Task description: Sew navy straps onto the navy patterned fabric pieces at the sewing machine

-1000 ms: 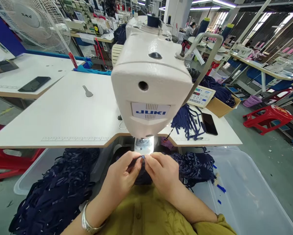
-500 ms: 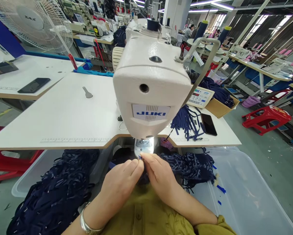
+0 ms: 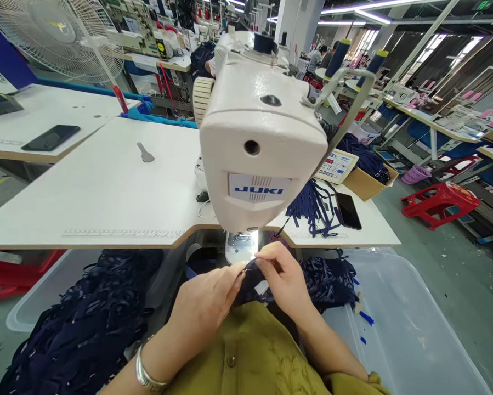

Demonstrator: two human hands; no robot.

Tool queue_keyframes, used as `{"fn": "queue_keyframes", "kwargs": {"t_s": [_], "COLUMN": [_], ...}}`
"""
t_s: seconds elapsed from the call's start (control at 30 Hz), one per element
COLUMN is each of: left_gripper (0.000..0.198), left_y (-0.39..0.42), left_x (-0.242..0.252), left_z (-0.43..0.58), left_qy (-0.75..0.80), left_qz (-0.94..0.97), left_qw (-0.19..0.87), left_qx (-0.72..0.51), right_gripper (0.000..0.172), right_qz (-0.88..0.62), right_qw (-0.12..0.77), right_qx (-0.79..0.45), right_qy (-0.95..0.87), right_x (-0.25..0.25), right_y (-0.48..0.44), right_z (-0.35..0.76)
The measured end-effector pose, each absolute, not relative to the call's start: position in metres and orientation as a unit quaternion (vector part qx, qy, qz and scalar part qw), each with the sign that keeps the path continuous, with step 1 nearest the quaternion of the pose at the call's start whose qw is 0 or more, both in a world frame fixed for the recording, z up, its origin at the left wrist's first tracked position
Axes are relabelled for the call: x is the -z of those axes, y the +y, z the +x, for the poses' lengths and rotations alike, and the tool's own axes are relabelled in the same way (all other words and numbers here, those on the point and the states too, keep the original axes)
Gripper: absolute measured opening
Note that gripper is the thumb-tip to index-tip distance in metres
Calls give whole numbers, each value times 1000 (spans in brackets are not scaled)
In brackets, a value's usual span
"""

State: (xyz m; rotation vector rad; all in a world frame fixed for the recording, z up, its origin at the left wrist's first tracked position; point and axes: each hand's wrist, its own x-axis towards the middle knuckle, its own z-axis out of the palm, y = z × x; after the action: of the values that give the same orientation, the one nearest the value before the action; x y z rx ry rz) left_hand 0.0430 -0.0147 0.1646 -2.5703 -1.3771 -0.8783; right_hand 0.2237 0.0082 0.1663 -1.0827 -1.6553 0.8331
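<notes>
Both hands meet just below the lit needle area of a cream JUKI sewing machine [image 3: 262, 148]. My left hand [image 3: 207, 302] pinches the end of a narrow navy strap [image 3: 250, 280] with fingertips closed. From the other side my right hand [image 3: 283, 274] grips the same strap, fingers curled round it, with a small white label showing under the thumb. The strap runs between the hands, close to the presser foot [image 3: 241, 247].
A heap of navy straps [image 3: 85, 323] fills a clear bin at my left knee; another clear bin [image 3: 398, 329] at the right holds more. On the white table [image 3: 106, 186] lie a loose bundle of straps [image 3: 312, 206], a black phone [image 3: 348, 210] and a control panel [image 3: 335, 164]. A fan [image 3: 61, 33] stands far left.
Both hands have shifted slightly right and up toward the presser foot. My right hand has turned and curled more, lifting the strap; a white label now shows.
</notes>
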Motion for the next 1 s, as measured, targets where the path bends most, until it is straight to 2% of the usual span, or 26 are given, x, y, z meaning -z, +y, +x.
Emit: {"fn": "queue_keyframes", "kwargs": {"t_s": [0.2,0.3,0.4,0.5,0.6,0.67,0.73,0.87,1.0], "left_gripper": [20,20,26,28,28,27,27,32,29], "left_y": [-15,-16,-15,-12,-7,-5,-6,-8,-9], "left_x": [-158,-164,-171,-172,-165,-158,-150,-142,-141], "left_z": [38,35,35,35,32,28,25,30,40], "left_qy": [-445,-458,-478,-484,-497,-523,-542,-500,-511], "left_qz": [-848,-855,-851,-849,-847,-830,-811,-784,-695], "left_qw": [-9,-36,-114,-142,-94,-63,-81,-282,-421], "left_qx": [290,242,184,158,164,184,203,236,279], "right_gripper": [9,21,18,23,24,22,19,17,17], "right_qz": [-452,-422,-377,-377,-411,-442,-462,-460,-443], "right_qw": [454,371,258,209,239,297,347,415,443], "right_qx": [-356,-288,-170,-112,-188,-286,-389,-540,-603], "right_qy": [-680,-776,-873,-895,-860,-797,-717,-570,-494], "right_x": [-160,-163,-163,-156,-146,-139,-131,-116,-107], "right_y": [9,5,-2,-6,-3,3,7,7,0], "right_z": [227,232,235,234,235,235,234,225,215]}}
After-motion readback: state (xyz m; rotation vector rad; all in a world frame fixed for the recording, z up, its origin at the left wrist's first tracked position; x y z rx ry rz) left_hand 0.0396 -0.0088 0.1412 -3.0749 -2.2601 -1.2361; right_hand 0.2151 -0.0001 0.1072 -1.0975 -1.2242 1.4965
